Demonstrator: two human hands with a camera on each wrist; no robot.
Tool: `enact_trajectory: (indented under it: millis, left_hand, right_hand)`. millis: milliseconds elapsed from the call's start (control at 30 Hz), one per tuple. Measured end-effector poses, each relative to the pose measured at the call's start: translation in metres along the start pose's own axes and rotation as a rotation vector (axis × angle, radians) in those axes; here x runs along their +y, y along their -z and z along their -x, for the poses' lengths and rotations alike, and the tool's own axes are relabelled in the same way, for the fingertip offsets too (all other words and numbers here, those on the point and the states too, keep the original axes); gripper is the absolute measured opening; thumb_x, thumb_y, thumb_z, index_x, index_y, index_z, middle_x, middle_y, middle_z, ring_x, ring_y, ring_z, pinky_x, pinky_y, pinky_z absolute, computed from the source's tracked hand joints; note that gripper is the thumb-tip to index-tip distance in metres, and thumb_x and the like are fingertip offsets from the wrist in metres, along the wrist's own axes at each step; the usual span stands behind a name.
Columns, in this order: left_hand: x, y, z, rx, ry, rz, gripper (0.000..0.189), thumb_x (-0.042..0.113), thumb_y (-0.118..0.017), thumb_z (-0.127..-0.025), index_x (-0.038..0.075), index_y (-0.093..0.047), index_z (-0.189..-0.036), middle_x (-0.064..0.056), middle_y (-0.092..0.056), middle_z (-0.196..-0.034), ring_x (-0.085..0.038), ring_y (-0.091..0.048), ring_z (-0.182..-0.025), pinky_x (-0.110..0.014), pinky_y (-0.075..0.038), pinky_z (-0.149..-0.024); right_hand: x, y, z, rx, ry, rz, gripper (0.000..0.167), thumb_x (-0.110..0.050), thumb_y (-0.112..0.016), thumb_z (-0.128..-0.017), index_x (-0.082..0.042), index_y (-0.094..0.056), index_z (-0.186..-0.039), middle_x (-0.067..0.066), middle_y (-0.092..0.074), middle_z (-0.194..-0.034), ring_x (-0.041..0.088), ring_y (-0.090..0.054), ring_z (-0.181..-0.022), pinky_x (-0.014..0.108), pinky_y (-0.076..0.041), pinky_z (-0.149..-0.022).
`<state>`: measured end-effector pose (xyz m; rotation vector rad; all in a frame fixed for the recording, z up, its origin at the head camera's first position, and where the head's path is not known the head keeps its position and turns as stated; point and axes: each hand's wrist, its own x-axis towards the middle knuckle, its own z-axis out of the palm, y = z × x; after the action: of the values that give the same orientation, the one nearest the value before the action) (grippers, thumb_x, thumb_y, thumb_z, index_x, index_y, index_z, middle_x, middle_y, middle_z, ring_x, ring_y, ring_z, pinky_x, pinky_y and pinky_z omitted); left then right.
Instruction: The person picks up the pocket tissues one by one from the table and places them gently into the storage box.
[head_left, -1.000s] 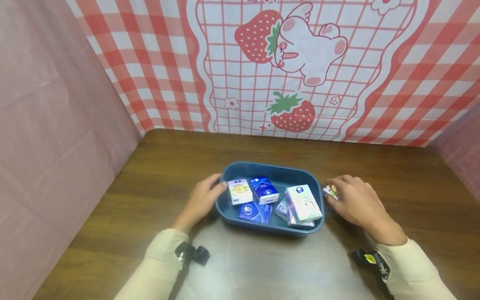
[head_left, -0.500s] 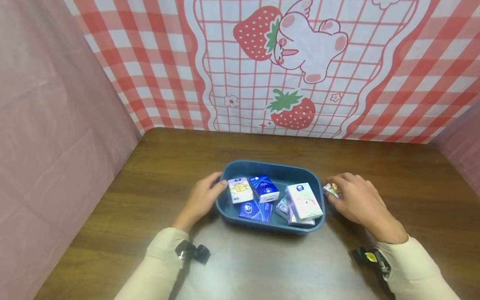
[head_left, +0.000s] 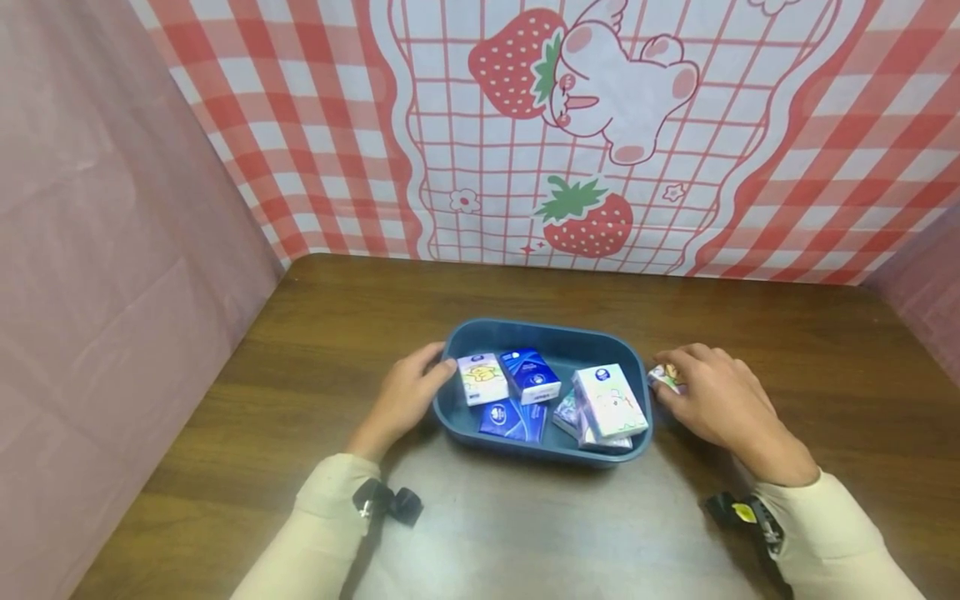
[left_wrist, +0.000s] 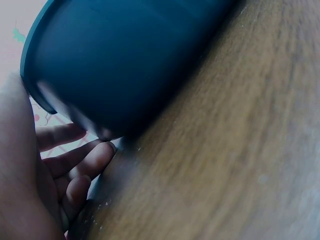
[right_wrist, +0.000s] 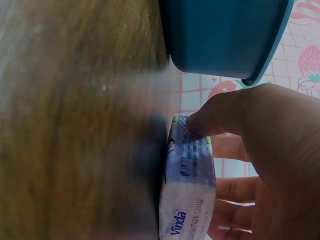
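Observation:
A dark blue plastic basin stands mid-table with several tissue packs inside. My left hand grips its left end, thumb at the rim and fingers against the outer wall; the left wrist view shows the curled fingers low on that wall. Just beyond the basin's right end, my right hand holds a small tissue pack marked "Vinda" between thumb and fingers, close over the table. From above, most of this pack is hidden under the hand.
Inside the basin, a yellow-printed pack and two blue packs lie at the left. A white pack rests on others at the right. Behind the wooden table hangs a red-and-white checked cloth; a pink curtain hangs at left.

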<state>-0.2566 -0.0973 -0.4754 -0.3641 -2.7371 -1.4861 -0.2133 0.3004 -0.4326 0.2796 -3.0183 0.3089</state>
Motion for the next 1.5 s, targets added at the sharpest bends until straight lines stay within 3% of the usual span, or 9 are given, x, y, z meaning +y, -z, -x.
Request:
enact_trajectory:
  millis: [367,700,1500]
  left_hand:
    - [0.0014,-0.0015,-0.002,0.002,-0.001,0.0,0.049,0.038,-0.056,-0.098,0.008,-0.06,-0.138,-0.013,-0.061,-0.136,-0.032,-0.054,-0.128,-0.054,-0.039,-0.108]
    - [0.0018,-0.0018,-0.0025,0.0,0.012,-0.001,0.05,0.039,-0.056,-0.098,0.009,-0.06,-0.138,-0.013,-0.061,-0.137,-0.032,-0.054,-0.128,-0.055,-0.039,-0.108]
    - [0.0007,-0.0007,-0.0007,0.004,0.013,0.002,0.049,0.038,-0.056,-0.099,0.008,-0.06,-0.138,-0.013,-0.061,-0.136,-0.032,-0.054,-0.128,-0.054,-0.039,-0.109]
  right_hand:
    - [-0.0056,0.0034,0.0011,0.003,-0.03,0.015,0.05,-0.032,-0.075,-0.087,-0.003,-0.065,-0.126,0.028,-0.059,-0.126,0.048,-0.052,-0.113,0.069,-0.043,-0.092]
    - [-0.007,0.0049,0.0002,0.005,-0.048,0.018,0.056,-0.04,-0.073,-0.088,-0.003,-0.063,-0.129,0.027,-0.06,-0.123,0.044,-0.055,-0.105,0.064,-0.051,-0.08]
    - [-0.0093,0.0054,0.0008,0.013,-0.071,-0.023,0.053,-0.042,-0.067,-0.092,-0.005,-0.064,-0.13,0.027,-0.059,-0.128,0.047,-0.053,-0.114,0.07,-0.047,-0.082]
